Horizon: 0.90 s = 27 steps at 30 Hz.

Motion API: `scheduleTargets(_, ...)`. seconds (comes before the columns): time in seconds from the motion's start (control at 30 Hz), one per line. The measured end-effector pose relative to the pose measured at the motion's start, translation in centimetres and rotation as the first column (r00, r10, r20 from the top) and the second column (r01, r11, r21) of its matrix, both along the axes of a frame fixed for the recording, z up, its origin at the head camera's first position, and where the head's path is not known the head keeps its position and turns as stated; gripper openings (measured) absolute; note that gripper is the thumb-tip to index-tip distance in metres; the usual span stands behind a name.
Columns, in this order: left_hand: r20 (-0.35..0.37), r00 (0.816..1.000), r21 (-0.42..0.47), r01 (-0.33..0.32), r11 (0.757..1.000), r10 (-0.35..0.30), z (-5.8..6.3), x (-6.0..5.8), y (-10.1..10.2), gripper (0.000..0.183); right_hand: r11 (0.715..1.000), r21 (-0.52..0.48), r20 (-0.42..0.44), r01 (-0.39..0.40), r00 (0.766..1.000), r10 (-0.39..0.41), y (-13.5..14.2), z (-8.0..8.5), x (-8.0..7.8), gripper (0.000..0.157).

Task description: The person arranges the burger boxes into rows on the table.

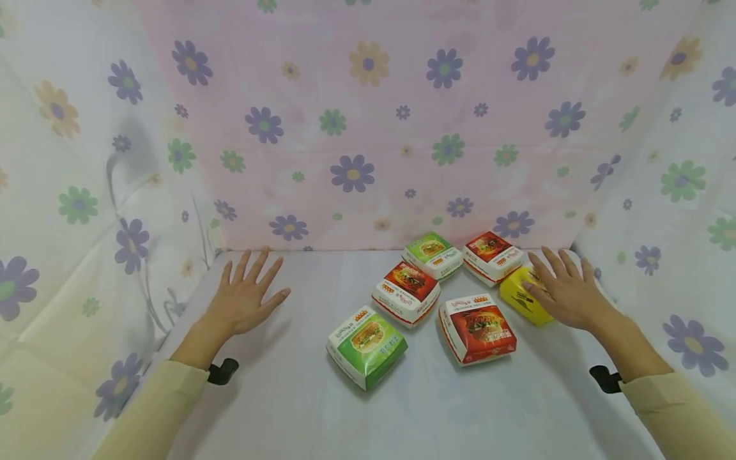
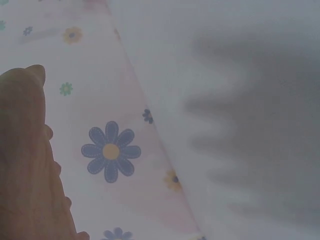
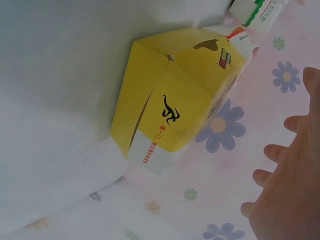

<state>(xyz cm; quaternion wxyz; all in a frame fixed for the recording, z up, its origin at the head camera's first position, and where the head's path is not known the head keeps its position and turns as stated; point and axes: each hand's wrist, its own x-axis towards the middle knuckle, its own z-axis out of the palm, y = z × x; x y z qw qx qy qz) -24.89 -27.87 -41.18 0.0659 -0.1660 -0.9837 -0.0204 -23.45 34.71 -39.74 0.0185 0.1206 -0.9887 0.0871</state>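
Head view shows both hands spread, a yellow box and five burger-printed boxes hiding their contents.

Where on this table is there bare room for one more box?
The widest bare patch of table lies between the left hand and the nearer green box. More lies on your side of that box and the nearest red box. It is crowded at back right, around the yellow box and right hand.
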Motion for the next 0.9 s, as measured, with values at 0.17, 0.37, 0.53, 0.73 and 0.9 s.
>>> scheduleTargets(0.17, -0.006, 1.0, 0.029, 0.007, 1.0, -0.007, 0.1, 0.2, 0.1, 0.076, 1.0, -0.001, -0.014, -0.014, 1.0, 0.014, -0.8, -0.1, 0.5, 0.078)
scheduleTargets(0.37, -0.006, 1.0, 0.058, 0.016, 0.998, -0.016, -0.4, 0.6, 0.2, 0.075, 0.999, -0.005, -0.008, -0.033, 0.999, 0.033, -1.6, 0.0, 1.4, 0.078)
scheduleTargets(0.53, -0.002, 1.0, 0.065, 0.012, 0.998, -0.012, -0.6, 0.9, 0.2, 0.076, 0.998, -0.021, -0.019, -0.06, 0.998, 0.06, -2.2, -0.1, 1.7, 0.076)
scheduleTargets(0.73, 0.008, 1.0, 0.061, 0.005, 0.998, -0.006, -0.9, 1.3, 0.2, 0.077, 0.994, -0.046, -0.02, -0.097, 0.995, 0.096, -2.7, -0.3, 2.2, 0.075)
scheduleTargets(0.9, -0.004, 1.0, 0.059, 0.01, 0.998, -0.01, -1.0, 1.5, 0.5, 0.077, 0.993, -0.064, -0.021, -0.103, 0.995, 0.102, -3.2, -0.4, 2.4, 0.076)
